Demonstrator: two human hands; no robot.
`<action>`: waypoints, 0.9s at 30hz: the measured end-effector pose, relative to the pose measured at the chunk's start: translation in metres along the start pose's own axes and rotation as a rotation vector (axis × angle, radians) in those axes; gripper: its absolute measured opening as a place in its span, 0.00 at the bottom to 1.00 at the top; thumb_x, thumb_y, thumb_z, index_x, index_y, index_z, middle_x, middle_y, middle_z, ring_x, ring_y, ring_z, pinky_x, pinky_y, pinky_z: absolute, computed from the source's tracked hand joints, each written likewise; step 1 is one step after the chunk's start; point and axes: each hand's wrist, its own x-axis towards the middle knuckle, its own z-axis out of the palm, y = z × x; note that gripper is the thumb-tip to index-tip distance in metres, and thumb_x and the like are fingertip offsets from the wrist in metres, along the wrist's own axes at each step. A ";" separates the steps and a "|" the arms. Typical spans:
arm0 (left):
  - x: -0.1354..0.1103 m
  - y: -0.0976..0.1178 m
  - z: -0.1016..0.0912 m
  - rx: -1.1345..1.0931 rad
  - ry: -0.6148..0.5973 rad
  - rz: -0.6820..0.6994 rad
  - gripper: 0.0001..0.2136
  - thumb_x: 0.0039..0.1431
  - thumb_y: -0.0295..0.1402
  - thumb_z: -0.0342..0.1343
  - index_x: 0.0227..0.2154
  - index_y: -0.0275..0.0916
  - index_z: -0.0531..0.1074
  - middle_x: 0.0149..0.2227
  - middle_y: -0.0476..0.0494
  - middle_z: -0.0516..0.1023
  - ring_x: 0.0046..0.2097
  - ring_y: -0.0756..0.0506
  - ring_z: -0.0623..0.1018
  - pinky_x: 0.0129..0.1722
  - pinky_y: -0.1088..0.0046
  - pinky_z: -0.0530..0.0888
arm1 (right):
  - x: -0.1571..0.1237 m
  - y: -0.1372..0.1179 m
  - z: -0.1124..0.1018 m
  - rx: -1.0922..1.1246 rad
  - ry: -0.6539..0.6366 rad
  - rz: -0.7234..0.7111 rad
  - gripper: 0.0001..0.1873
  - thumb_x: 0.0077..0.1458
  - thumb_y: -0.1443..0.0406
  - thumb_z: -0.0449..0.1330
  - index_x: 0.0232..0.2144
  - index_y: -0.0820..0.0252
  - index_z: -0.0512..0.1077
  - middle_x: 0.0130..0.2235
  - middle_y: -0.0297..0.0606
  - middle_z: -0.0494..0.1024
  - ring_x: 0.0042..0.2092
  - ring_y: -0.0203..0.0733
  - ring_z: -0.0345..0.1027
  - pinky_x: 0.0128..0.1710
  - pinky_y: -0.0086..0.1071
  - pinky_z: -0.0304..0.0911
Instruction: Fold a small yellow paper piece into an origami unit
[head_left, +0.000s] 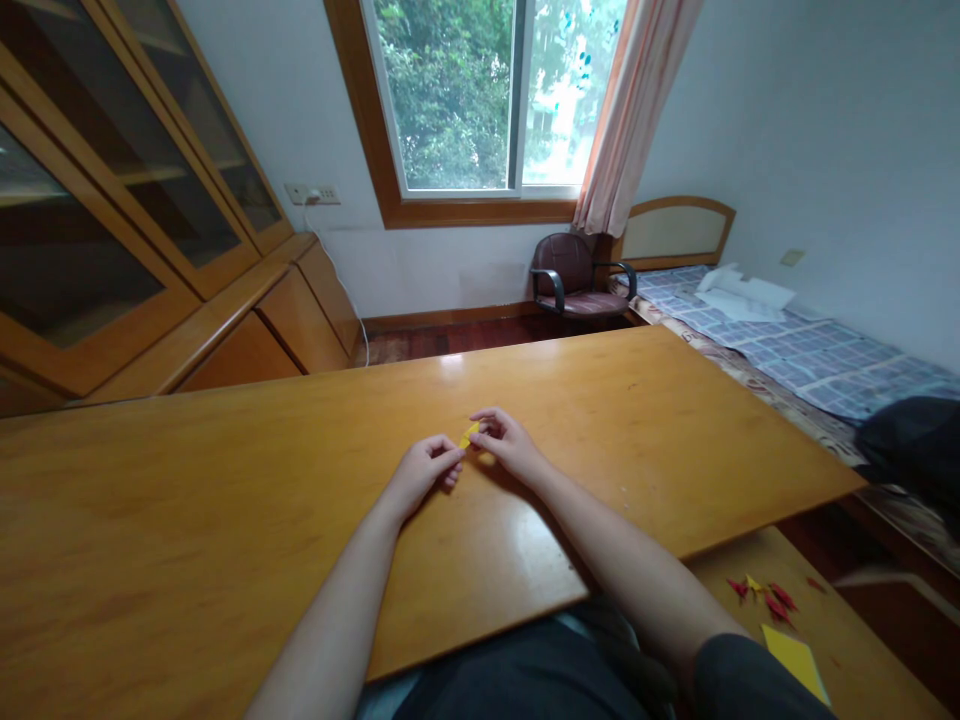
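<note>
A small piece of folded yellow paper (469,436) is held between my two hands, just above the wooden table (247,490). My left hand (429,470) pinches its lower left end between thumb and forefinger. The fingers of my right hand (504,440) close on its upper right end and cover part of it. The exact shape of the folds is too small to make out.
On a lower surface (862,640) at right lie several small red folded paper pieces (780,600), a yellow one (753,584) and a yellow paper sheet (796,662). Beyond the table stand an armchair (566,270), a bed (810,350) and a glass-door cabinet (135,170).
</note>
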 end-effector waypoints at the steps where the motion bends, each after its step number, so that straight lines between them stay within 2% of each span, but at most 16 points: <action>1: 0.000 0.000 0.000 -0.001 -0.004 0.000 0.16 0.47 0.42 0.65 0.24 0.36 0.67 0.21 0.50 0.73 0.21 0.52 0.71 0.22 0.77 0.69 | 0.000 0.000 -0.001 -0.010 0.002 -0.006 0.18 0.49 0.60 0.66 0.42 0.58 0.69 0.30 0.30 0.71 0.32 0.35 0.69 0.37 0.32 0.62; 11: 0.002 -0.004 -0.003 -0.028 -0.026 -0.006 0.15 0.47 0.41 0.64 0.25 0.36 0.67 0.22 0.50 0.73 0.21 0.53 0.71 0.22 0.77 0.69 | 0.002 0.003 -0.004 -0.021 0.014 -0.012 0.19 0.49 0.60 0.66 0.42 0.58 0.69 0.29 0.30 0.72 0.33 0.36 0.69 0.37 0.31 0.62; 15: 0.002 -0.003 -0.002 0.036 -0.043 -0.011 0.16 0.49 0.43 0.64 0.28 0.35 0.69 0.24 0.48 0.74 0.23 0.52 0.72 0.23 0.77 0.70 | 0.000 0.002 -0.003 -0.005 -0.022 -0.018 0.19 0.50 0.60 0.67 0.42 0.58 0.69 0.30 0.29 0.71 0.32 0.35 0.68 0.36 0.31 0.62; 18: 0.004 -0.003 0.001 0.062 -0.023 0.002 0.17 0.48 0.45 0.64 0.27 0.35 0.70 0.23 0.48 0.74 0.23 0.52 0.73 0.24 0.76 0.70 | -0.001 0.001 -0.001 -0.028 -0.052 -0.020 0.18 0.50 0.60 0.67 0.42 0.58 0.69 0.30 0.29 0.70 0.32 0.34 0.67 0.36 0.30 0.61; 23: 0.005 -0.004 0.002 -0.013 0.019 0.024 0.16 0.47 0.43 0.65 0.26 0.35 0.70 0.23 0.48 0.74 0.23 0.52 0.72 0.23 0.76 0.70 | -0.001 0.001 0.000 -0.002 -0.051 -0.033 0.18 0.52 0.60 0.66 0.44 0.58 0.69 0.32 0.32 0.74 0.35 0.35 0.69 0.39 0.32 0.63; 27: 0.006 -0.006 0.000 -0.103 0.042 0.053 0.16 0.47 0.42 0.66 0.25 0.35 0.69 0.23 0.49 0.73 0.22 0.52 0.71 0.22 0.77 0.68 | 0.002 0.003 -0.001 0.052 -0.002 -0.032 0.20 0.53 0.59 0.64 0.46 0.58 0.67 0.33 0.33 0.76 0.36 0.37 0.71 0.41 0.34 0.65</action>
